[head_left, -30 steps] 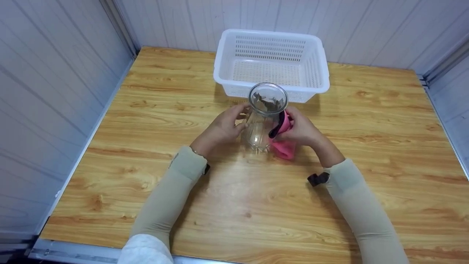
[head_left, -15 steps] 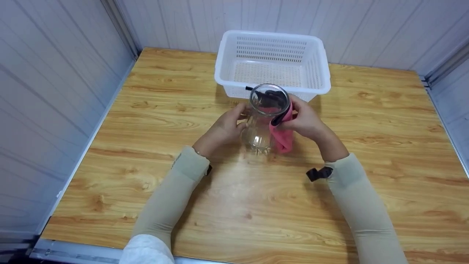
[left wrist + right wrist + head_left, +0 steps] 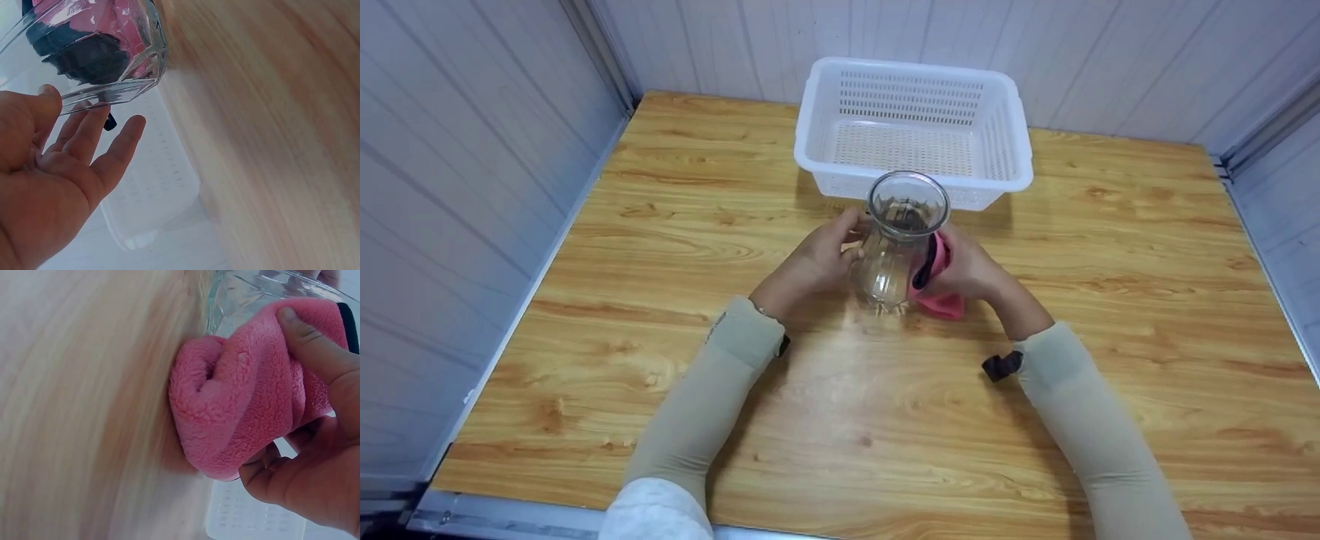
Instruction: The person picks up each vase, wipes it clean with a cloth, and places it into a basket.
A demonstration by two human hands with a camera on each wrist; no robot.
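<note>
A clear glass vase (image 3: 879, 279) with a wide round rim stands upright on the wooden table, just in front of the basket. My left hand (image 3: 819, 256) holds its left side, thumb on the near face and fingers reaching behind, as the left wrist view shows. On the opposite side my right hand (image 3: 971, 268) grips a folded pink fluffy cloth (image 3: 236, 399) with a dark edge and presses it against the glass. Through the vase wall, the left wrist view shows the cloth's pink and dark parts (image 3: 93, 56). The cloth's lower end hangs close to the tabletop.
Behind the vase stands a white plastic basket (image 3: 808, 150) with slotted sides, near the back wall. Pale panelled walls (image 3: 465, 187) border the table (image 3: 840, 435) at the left, back and right. A black strap end (image 3: 1001, 367) sticks out from the right sleeve.
Half a second ago the right hand and cloth were higher along the vase; now they are lower again, near where they were a second ago. Left hand and vase stay nearly in place.
</note>
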